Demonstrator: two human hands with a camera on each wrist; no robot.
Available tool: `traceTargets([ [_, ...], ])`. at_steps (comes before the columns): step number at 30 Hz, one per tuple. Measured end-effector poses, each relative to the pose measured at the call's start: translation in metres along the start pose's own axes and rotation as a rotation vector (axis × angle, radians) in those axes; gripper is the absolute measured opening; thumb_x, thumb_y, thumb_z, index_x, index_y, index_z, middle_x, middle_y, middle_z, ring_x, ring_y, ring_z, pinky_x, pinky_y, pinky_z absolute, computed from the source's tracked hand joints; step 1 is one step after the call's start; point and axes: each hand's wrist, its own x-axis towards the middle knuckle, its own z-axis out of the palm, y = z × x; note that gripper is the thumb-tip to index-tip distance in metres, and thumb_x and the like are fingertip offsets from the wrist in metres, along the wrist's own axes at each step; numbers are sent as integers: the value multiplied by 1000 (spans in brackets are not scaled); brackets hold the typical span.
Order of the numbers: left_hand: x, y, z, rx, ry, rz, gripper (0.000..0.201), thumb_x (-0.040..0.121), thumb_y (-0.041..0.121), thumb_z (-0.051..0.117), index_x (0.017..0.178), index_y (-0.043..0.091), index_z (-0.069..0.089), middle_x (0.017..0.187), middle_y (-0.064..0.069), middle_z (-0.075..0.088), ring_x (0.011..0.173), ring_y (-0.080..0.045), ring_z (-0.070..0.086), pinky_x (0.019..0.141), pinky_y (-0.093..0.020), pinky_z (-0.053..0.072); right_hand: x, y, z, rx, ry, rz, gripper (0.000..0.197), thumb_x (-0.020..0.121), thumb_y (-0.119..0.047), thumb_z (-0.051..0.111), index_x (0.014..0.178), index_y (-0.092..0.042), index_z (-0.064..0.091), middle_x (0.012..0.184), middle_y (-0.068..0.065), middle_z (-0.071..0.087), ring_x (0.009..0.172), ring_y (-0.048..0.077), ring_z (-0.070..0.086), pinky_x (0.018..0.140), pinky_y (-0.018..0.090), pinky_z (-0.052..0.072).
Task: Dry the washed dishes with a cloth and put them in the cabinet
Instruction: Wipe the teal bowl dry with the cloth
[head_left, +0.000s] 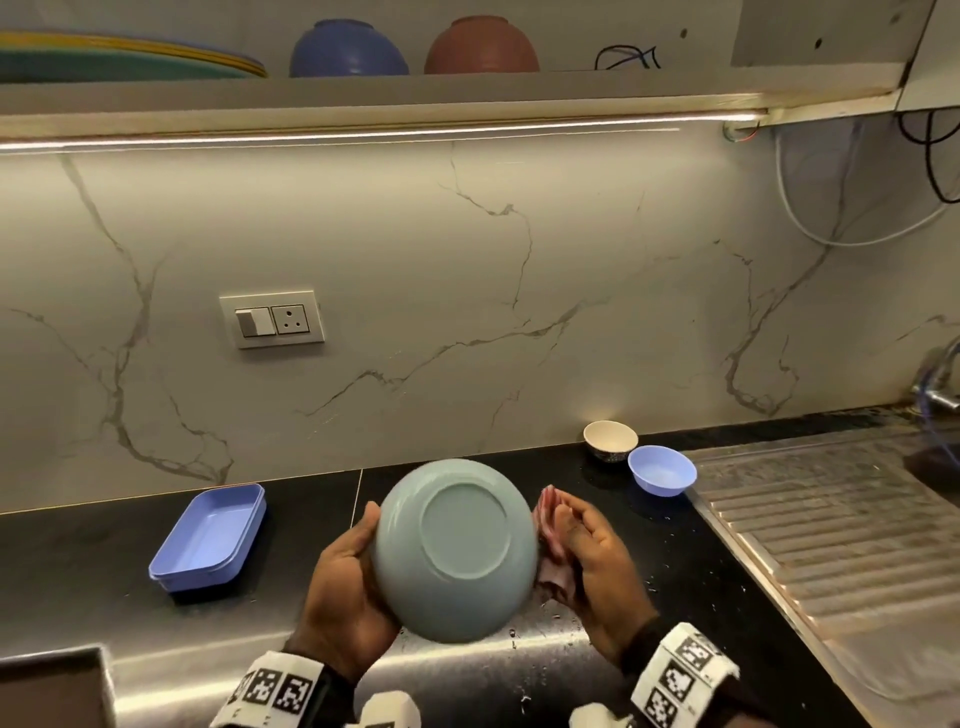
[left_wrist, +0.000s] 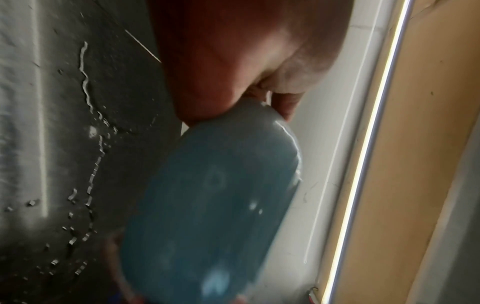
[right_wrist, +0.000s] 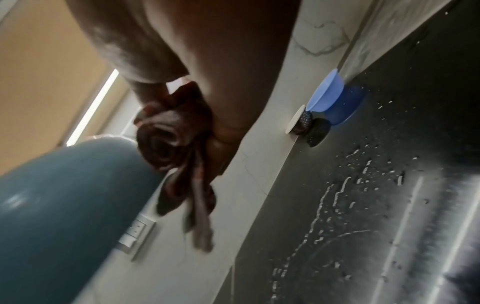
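Observation:
A pale teal bowl (head_left: 454, 551) is held up over the counter with its underside facing me. My left hand (head_left: 353, 561) grips its left rim, thumb on the near side, fingers hidden behind it. My right hand (head_left: 579, 540) holds a bunched red-and-white cloth (head_left: 550, 545) against the bowl's right side. In the left wrist view the left hand (left_wrist: 233, 61) clasps the edge of the bowl (left_wrist: 213, 205). In the right wrist view the cloth (right_wrist: 171, 144) hangs bunched in the right hand (right_wrist: 221, 72) beside the bowl (right_wrist: 64, 205).
A blue rectangular tray (head_left: 208, 540) lies on the black counter at left. A small white bowl (head_left: 610, 439) and a small blue bowl (head_left: 661, 470) stand near the wall. The steel drainboard (head_left: 831, 545) is at right. The shelf above holds plates (head_left: 119, 60), a blue bowl (head_left: 348, 49) and a brown bowl (head_left: 480, 47).

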Motion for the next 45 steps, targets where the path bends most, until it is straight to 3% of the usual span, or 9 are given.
traceTargets([
  [7, 10, -10, -7, 472, 120, 133, 48, 102, 49, 43, 112, 9, 68, 105, -18, 71, 85, -30, 66, 73, -42, 51, -23, -22, 16, 197, -288, 89, 63, 69, 3, 83, 126, -10, 59, 124, 23, 64, 115, 46, 61, 88, 58, 54],
  [10, 9, -11, -4, 645, 96, 104, 41, 95, 56, 50, 121, 27, 61, 124, -6, 65, 108, -26, 65, 78, -49, 58, -28, -17, 27, 22, -255, -12, 60, 67, 10, 82, 120, -14, 64, 118, 18, 68, 110, 39, 65, 89, 53, 56],
  [18, -3, -22, 7, 399, -184, -140, 73, 72, 64, 75, 137, 41, 49, 130, -18, 63, 113, -42, 66, 80, -69, 53, -32, 7, 47, -313, -359, -128, 54, 69, -37, 89, 115, -22, 66, 111, 11, 70, 107, 29, 67, 94, 46, 55],
  [22, -12, -21, 10, 339, -207, -246, 63, 86, 60, 56, 132, 17, 62, 123, -24, 68, 111, -44, 66, 89, -61, 52, -23, -2, 49, -389, -325, -107, 32, 81, -44, 67, 110, -30, 64, 109, 12, 68, 97, 25, 67, 81, 39, 57],
  [27, -15, -22, 7, 361, -271, -158, 63, 78, 49, 62, 139, 32, 53, 128, -17, 67, 114, -41, 66, 82, -56, 54, 10, -12, 40, -974, -212, -535, 30, 83, -28, 61, 110, -38, 57, 114, -9, 54, 100, 3, 59, 92, 34, 53],
  [32, -17, -20, 7, 389, -361, -4, 59, 71, 28, 63, 127, 44, 61, 128, -10, 66, 108, -35, 67, 76, -55, 57, 16, 8, 27, -1524, -399, -895, 51, 76, -31, 78, 124, -31, 63, 131, -6, 59, 116, 19, 57, 93, 31, 51],
  [35, -4, -17, -2, 420, -287, 79, 75, 55, 23, 67, 126, 46, 62, 124, -9, 68, 99, -36, 68, 71, -52, 55, 7, 17, 24, -1698, -321, -761, 47, 77, -44, 66, 123, -35, 60, 122, -12, 62, 104, 17, 63, 79, 32, 55],
  [40, 7, -19, -5, 348, -166, 111, 71, 65, 15, 62, 131, 42, 59, 126, -14, 65, 107, -46, 65, 71, -57, 57, 0, 2, 39, -1642, -475, -278, 41, 92, -48, 54, 131, -34, 52, 127, -8, 59, 115, 19, 56, 99, 33, 45],
  [45, 16, -30, -6, 285, -90, 129, 40, 94, 20, 52, 132, 29, 59, 123, -20, 67, 109, -48, 65, 91, -67, 49, -6, -7, 48, -827, -535, 47, 39, 82, -40, 71, 117, -24, 69, 114, 0, 72, 107, 16, 67, 96, 31, 53],
])
